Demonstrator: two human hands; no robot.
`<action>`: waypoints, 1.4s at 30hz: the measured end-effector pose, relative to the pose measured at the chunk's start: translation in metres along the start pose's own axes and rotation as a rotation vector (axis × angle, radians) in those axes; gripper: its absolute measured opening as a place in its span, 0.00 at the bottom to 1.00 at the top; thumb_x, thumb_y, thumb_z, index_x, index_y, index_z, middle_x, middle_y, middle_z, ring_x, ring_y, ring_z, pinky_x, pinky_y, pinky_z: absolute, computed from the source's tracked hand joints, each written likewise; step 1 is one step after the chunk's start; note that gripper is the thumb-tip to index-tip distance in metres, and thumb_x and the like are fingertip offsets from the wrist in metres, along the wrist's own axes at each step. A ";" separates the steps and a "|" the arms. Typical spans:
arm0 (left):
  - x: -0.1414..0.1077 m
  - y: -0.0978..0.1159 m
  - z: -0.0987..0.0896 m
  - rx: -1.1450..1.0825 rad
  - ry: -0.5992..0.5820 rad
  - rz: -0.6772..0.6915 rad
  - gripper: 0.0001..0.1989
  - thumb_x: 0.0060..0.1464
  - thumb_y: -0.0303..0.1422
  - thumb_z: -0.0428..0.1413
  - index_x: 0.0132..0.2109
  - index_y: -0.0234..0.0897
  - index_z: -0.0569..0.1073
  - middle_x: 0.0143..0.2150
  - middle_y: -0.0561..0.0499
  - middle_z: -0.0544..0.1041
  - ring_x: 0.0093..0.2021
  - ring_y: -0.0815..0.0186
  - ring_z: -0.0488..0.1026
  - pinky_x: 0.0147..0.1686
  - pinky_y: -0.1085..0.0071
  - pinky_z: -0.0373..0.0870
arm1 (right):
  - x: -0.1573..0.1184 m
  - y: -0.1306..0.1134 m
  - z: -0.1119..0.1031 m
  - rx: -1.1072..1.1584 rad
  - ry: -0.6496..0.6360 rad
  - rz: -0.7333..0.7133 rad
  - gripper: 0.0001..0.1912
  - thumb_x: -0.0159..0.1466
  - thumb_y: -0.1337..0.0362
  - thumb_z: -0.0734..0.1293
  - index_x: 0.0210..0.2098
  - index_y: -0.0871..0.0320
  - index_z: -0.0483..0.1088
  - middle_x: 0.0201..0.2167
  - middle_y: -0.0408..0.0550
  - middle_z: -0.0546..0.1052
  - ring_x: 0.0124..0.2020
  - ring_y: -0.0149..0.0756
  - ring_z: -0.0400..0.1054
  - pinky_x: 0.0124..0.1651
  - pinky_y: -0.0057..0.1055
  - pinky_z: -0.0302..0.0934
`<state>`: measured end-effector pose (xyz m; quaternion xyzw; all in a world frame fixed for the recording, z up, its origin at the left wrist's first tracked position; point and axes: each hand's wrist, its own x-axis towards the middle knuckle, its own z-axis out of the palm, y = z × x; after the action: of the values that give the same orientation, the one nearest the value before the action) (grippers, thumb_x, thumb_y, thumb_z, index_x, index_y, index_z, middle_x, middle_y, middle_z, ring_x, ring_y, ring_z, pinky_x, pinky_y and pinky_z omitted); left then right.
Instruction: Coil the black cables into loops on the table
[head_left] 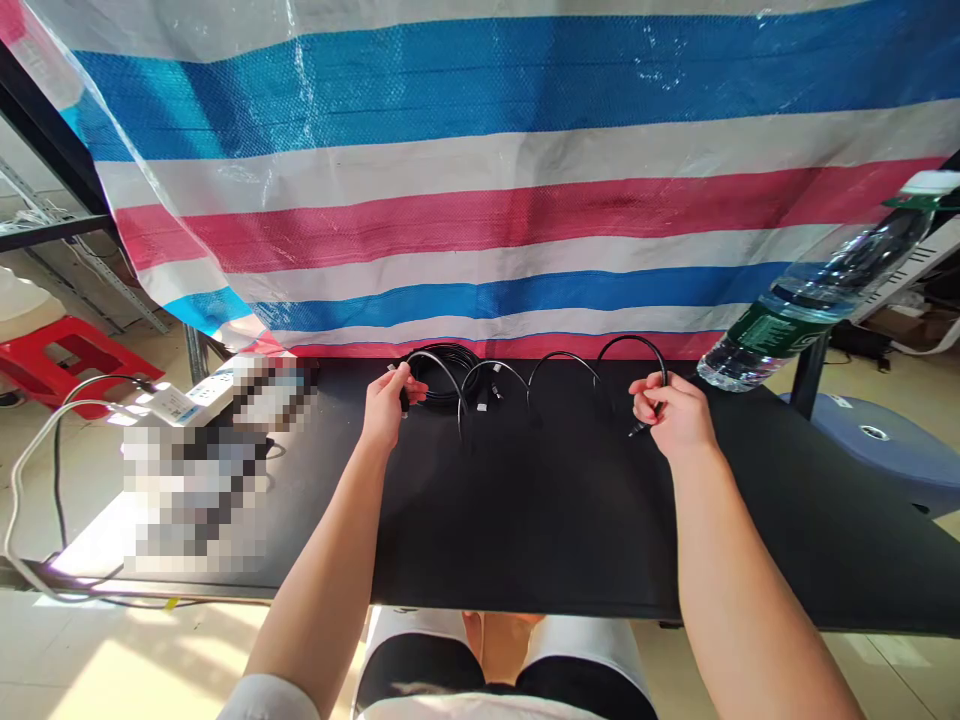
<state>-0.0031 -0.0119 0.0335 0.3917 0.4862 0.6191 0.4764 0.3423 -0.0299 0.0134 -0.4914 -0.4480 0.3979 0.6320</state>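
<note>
A black cable (562, 354) stretches in loose spiral loops between my hands, just over the black tabletop (517, 530). My left hand (390, 402) is closed on one end, with a dark connector poking out below the fingers. At the other end my right hand (673, 412) pinches the cable, and a plug tip shows beneath it. Behind the left-hand loops lies a coiled black cable (442, 375) on the table. Small silvery connectors (482, 407) lie beside that coil.
A big water bottle (787, 320) leans at the back right. At the left are a white power strip (217, 392) and a blurred-out patch. A striped plastic sheet (487, 230) hangs along the back edge. A blue stool (885, 440) and a red stool (75, 360) flank the table.
</note>
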 end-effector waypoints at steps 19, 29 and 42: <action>-0.014 -0.019 0.009 0.526 -0.215 0.260 0.18 0.42 0.47 0.61 0.18 0.37 0.72 0.14 0.55 0.61 0.19 0.69 0.58 0.21 0.70 0.52 | -0.019 0.015 0.049 -0.438 -0.096 -0.244 0.27 0.43 0.40 0.73 0.22 0.52 0.58 0.17 0.38 0.64 0.19 0.30 0.57 0.25 0.30 0.56; -0.024 -0.014 0.017 0.685 -0.321 0.342 0.17 0.48 0.43 0.55 0.18 0.38 0.69 0.13 0.56 0.63 0.18 0.71 0.56 0.22 0.71 0.51 | -0.024 0.015 0.069 -0.407 -0.071 -0.122 0.24 0.53 0.39 0.66 0.21 0.52 0.60 0.12 0.38 0.62 0.15 0.31 0.58 0.21 0.29 0.54; -0.041 -0.025 0.040 0.689 -0.104 0.303 0.11 0.52 0.39 0.52 0.25 0.39 0.67 0.14 0.59 0.61 0.18 0.71 0.59 0.24 0.73 0.55 | -0.046 -0.006 0.091 0.050 -0.382 0.065 0.29 0.39 0.46 0.77 0.16 0.55 0.56 0.11 0.33 0.55 0.14 0.22 0.46 0.18 0.26 0.41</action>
<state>0.0501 -0.0404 0.0171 0.6273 0.5776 0.4621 0.2436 0.2426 -0.0498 0.0216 -0.4053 -0.5338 0.5154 0.5340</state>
